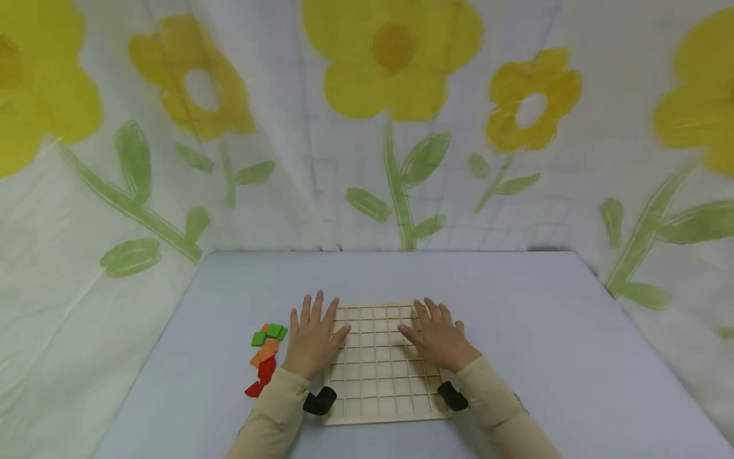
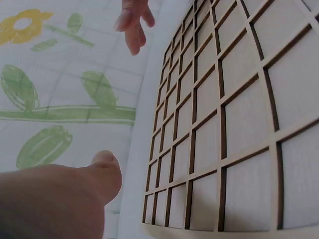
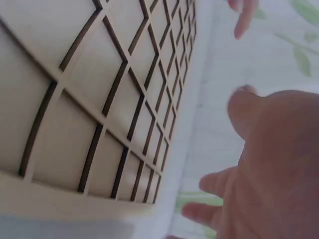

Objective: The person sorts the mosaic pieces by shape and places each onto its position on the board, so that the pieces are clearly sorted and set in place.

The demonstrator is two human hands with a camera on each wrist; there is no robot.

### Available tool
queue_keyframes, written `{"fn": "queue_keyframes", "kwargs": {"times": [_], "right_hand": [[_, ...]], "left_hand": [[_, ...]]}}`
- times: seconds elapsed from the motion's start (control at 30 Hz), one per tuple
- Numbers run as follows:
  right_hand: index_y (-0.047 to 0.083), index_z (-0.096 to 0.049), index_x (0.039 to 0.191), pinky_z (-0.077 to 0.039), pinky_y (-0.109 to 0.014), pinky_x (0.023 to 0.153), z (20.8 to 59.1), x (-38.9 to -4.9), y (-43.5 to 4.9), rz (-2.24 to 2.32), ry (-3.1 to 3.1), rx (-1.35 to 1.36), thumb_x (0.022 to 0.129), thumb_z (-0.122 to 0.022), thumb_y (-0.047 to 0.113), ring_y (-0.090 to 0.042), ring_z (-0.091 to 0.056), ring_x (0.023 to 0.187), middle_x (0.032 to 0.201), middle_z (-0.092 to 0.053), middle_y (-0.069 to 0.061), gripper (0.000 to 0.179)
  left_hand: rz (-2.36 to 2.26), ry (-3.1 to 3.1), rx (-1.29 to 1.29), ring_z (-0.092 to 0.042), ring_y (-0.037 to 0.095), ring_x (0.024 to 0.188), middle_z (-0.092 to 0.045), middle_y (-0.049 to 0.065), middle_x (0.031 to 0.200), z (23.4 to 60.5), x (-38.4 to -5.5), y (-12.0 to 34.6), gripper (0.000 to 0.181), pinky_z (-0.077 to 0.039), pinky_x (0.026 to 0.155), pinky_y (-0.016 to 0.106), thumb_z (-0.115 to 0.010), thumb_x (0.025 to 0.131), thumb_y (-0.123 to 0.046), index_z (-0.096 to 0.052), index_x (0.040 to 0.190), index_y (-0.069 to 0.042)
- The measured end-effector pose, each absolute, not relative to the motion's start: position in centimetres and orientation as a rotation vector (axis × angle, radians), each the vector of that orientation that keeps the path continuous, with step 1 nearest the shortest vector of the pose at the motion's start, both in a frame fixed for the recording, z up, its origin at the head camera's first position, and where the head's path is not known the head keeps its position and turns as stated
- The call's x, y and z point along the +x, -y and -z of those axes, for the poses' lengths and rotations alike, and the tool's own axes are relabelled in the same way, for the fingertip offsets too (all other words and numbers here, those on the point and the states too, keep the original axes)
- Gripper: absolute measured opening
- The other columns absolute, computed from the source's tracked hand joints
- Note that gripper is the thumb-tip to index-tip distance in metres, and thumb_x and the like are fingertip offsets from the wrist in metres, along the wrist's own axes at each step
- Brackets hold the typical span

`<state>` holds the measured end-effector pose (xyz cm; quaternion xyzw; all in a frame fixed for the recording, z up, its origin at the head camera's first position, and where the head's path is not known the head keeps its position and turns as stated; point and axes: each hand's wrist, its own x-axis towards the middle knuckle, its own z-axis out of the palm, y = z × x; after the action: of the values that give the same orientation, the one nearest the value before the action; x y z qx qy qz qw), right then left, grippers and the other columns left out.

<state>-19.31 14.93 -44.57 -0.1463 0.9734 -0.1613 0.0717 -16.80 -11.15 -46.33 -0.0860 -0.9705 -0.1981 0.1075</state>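
Note:
A light wooden grid board (image 1: 378, 370) with raised strips between square cells lies on the table in the head view. Over its left edge is my left hand (image 1: 312, 344), fingers spread and straight, nothing held. My right hand (image 1: 441, 338) is at the board's upper right edge, its fingers relaxed and a little spread, holding nothing. Whether either hand touches the board, I cannot tell. In the left wrist view the left thumb (image 2: 104, 174) shows beside the grid board (image 2: 249, 119). The right wrist view has the right hand (image 3: 284, 164) beside the same board (image 3: 94, 104).
Left of the left hand lies a loose pile of small flat pieces: green (image 1: 259, 338), orange (image 1: 266, 352) and red (image 1: 266, 368). They rest on the white table (image 1: 516, 306). Behind it hangs a curtain (image 1: 367, 159) painted with yellow flowers.

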Motion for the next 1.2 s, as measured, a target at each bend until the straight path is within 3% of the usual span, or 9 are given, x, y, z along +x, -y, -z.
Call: {"fn": "queue_keyframes", "kwargs": {"times": [0.13,0.27,0.4,0.5,0.6,0.77,0.9,1.07,1.2], "right_hand": [[0.004,-0.018,0.152,-0.034,-0.068,0.096,44.4,-19.2,-17.1,0.527,-2.878,-0.484,0.102,-0.039,0.045,-0.048,-0.036,0.130,0.149,-0.030,-0.024,0.068],[-0.001,-0.029,0.147,-0.042,-0.056,0.096,44.9,-18.6,-19.2,0.571,-2.856,-0.545,0.101,-0.050,0.025,-0.043,-0.046,0.124,0.137,-0.043,-0.026,0.057],[-0.003,-0.038,0.141,-0.043,-0.052,0.097,45.3,-18.4,-20.2,0.579,-2.830,-0.601,0.096,-0.059,0.021,-0.041,-0.049,0.122,0.131,-0.050,-0.024,0.055],[-0.001,-0.041,0.140,-0.043,-0.052,0.098,45.2,-18.7,-20.4,0.587,-2.804,-0.594,0.092,-0.064,0.025,-0.040,-0.048,0.124,0.133,-0.050,-0.022,0.059],[0.002,-0.043,0.140,-0.043,-0.051,0.098,44.9,-19.0,-20.5,0.588,-2.779,-0.583,0.089,-0.069,0.027,-0.037,-0.047,0.124,0.133,-0.049,-0.019,0.062],[0.005,-0.048,0.138,-0.045,-0.048,0.096,44.7,-19.5,-20.5,0.592,-2.751,-0.590,0.082,-0.076,0.025,-0.032,-0.047,0.122,0.131,-0.049,-0.014,0.065],[0.006,-0.050,0.136,-0.045,-0.047,0.095,44.9,-19.8,-20.5,0.589,-2.756,-0.574,0.078,-0.079,0.024,-0.030,-0.047,0.120,0.130,-0.050,-0.011,0.067],[0.006,-0.050,0.135,-0.044,-0.047,0.094,45.2,-19.9,-20.5,0.594,-2.771,-0.558,0.078,-0.080,0.024,-0.029,-0.046,0.120,0.129,-0.049,-0.010,0.067],[0.007,-0.050,0.136,-0.045,-0.048,0.094,45.4,-19.9,-20.7,0.598,-2.782,-0.580,0.079,-0.079,0.024,-0.030,-0.045,0.121,0.131,-0.048,-0.010,0.067]], "left_hand": [[0.499,2.801,-0.286,-0.031,0.043,0.136,-0.040,0.023,0.145,45.4,-16.6,11.2,0.049,-0.022,0.103,0.069,-0.058,0.094,-0.035,-0.053,0.135,-0.008],[0.453,2.709,-0.287,-0.053,0.036,0.115,-0.058,0.018,0.123,45.1,-15.6,12.8,0.033,-0.036,0.093,0.063,-0.063,0.092,-0.027,-0.063,0.119,-0.007],[0.479,2.617,-0.259,-0.062,0.031,0.090,-0.065,0.013,0.102,45.2,-14.5,16.3,0.023,-0.044,0.078,0.052,-0.068,0.089,-0.017,-0.067,0.108,-0.005],[0.510,2.589,-0.236,-0.062,0.031,0.081,-0.065,0.014,0.097,45.4,-14.1,19.0,0.020,-0.047,0.067,0.049,-0.068,0.087,-0.010,-0.067,0.106,-0.002],[0.551,2.631,-0.191,-0.062,0.034,0.080,-0.064,0.019,0.098,45.7,-14.0,21.4,0.022,-0.051,0.065,0.050,-0.065,0.088,-0.008,-0.065,0.108,0.002],[0.720,2.794,0.058,-0.061,0.034,0.087,-0.055,0.027,0.113,46.4,-13.7,24.1,0.036,-0.052,0.075,0.051,-0.057,0.093,-0.011,-0.054,0.125,0.004],[0.741,2.847,0.166,-0.059,0.038,0.091,-0.051,0.031,0.115,47.2,-13.8,24.7,0.047,-0.051,0.072,0.055,-0.061,0.091,-0.015,-0.048,0.132,0.004],[0.591,2.876,0.127,-0.057,0.042,0.097,-0.057,0.027,0.112,47.5,-14.1,24.5,0.043,-0.047,0.065,0.058,-0.071,0.086,-0.020,-0.060,0.124,-0.003],[0.574,2.889,0.114,-0.058,0.039,0.096,-0.060,0.022,0.108,47.5,-14.3,24.4,0.030,-0.042,0.067,0.056,-0.075,0.083,-0.021,-0.069,0.110,-0.008]]}}
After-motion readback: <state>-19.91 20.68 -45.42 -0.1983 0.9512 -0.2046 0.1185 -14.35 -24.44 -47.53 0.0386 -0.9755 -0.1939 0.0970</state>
